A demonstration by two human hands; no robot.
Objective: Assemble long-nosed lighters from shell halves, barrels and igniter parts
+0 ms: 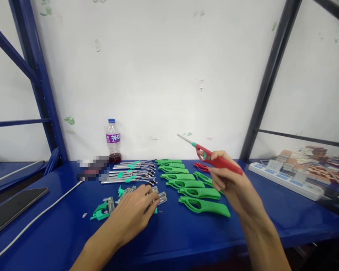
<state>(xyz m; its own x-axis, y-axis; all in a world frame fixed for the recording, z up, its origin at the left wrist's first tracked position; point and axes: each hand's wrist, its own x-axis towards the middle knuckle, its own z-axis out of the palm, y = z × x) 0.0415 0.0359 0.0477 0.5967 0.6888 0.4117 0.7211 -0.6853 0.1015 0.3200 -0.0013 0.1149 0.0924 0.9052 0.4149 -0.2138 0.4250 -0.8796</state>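
Note:
My right hand (227, 177) is wrapped round a red lighter (222, 162) with a long metal nozzle, held up above the table and pointing to the upper left. My left hand (139, 205) lies palm down over small clear plastic parts (162, 197), its fingers slightly spread; what is under the palm is hidden. Teal plastic pieces (100, 214) lie left of it. Behind it are several metal rods (120, 174) with teal clips and thin wires. Between my hands, several green lighter shells (206, 207) lie in a column.
Red shells (201, 167) lie behind the green ones. A bottle (113, 141) stands by the wall. A phone (14, 207) and a white cable (39, 215) are at the left. At the right are a white power strip (288, 180) and stacked pieces (313, 160) behind it.

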